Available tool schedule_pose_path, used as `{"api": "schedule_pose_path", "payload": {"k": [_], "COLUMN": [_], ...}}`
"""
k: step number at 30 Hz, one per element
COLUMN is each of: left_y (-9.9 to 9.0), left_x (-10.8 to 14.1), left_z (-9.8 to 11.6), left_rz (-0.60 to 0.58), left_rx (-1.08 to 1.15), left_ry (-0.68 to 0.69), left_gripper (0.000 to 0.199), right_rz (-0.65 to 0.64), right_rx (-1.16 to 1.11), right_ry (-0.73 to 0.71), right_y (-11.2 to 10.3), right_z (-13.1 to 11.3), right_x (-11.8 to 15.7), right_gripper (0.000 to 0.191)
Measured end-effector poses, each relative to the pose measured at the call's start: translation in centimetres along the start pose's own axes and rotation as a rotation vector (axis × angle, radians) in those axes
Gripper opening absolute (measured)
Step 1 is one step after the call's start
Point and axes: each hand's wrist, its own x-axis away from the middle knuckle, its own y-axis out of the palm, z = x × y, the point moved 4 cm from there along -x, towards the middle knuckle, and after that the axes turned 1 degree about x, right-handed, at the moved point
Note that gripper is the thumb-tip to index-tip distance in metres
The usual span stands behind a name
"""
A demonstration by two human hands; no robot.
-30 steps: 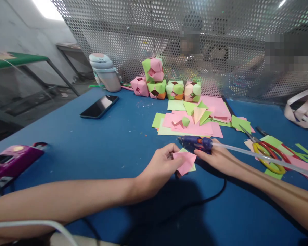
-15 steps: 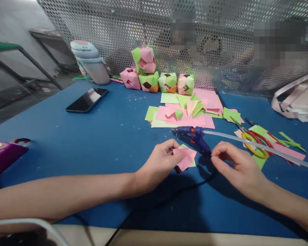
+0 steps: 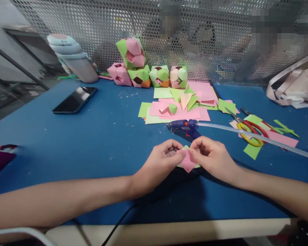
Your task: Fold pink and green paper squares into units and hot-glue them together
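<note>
Between my two hands is a small folded paper piece (image 3: pixel 188 162), pink on top with pale green showing at its edges. My left hand (image 3: pixel 166 158) pinches its left side between thumb and fingers. On the opposite side, my right hand (image 3: pixel 210 155) grips it with thumb and fingertips. Just beyond my hands lies a blue glue gun (image 3: pixel 183 125), a long clear glue stick (image 3: pixel 226 127) sticking out of its back; its handle is partly hidden behind my right hand. Behind the gun are stacked pink and green paper sheets (image 3: pixel 156 108) with folded pieces on top.
Several folded paper balls (image 3: pixel 159 77) stand by the perforated metal screen (image 3: pixel 97 20). At left are a phone (image 3: pixel 75 99), a bottle (image 3: pixel 78 66) and a purple object (image 3: pixel 1 162). Scissors (image 3: pixel 248 131) lie among paper scraps (image 3: pixel 279 139) at right, near a pale bag (image 3: pixel 292 87). People are behind the screen.
My right hand has moved left from beside the glue gun's handle and now grips the folded paper along with my left hand. The view has shifted slightly.
</note>
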Motion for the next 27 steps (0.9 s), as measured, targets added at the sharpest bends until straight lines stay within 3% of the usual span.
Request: {"api": "schedule_pose_path", "payload": {"k": [8, 19, 27], "left_y": [-0.4, -0.3, -0.1], "left_x": [-0.3, -0.2, -0.1], "left_z": [-0.1, 0.1, 0.1], "left_rz": [0.032, 0.001, -0.022], "left_rx": [-0.075, -0.132, -0.122], "left_ry": [0.037, 0.047, 0.050], "left_gripper": [0.007, 0.006, 0.007], "right_rz": [-0.001, -0.095, -0.040], "right_rx": [-0.038, 0.086, 0.029], "right_ry": [0.003, -0.178, -0.094], "right_y": [0.2, 0.0, 0.3], "right_z": [0.4, -0.6, -0.2], "right_x": [0.2, 0.2, 0.4], "right_gripper": [0.004, 0.011, 0.004]}}
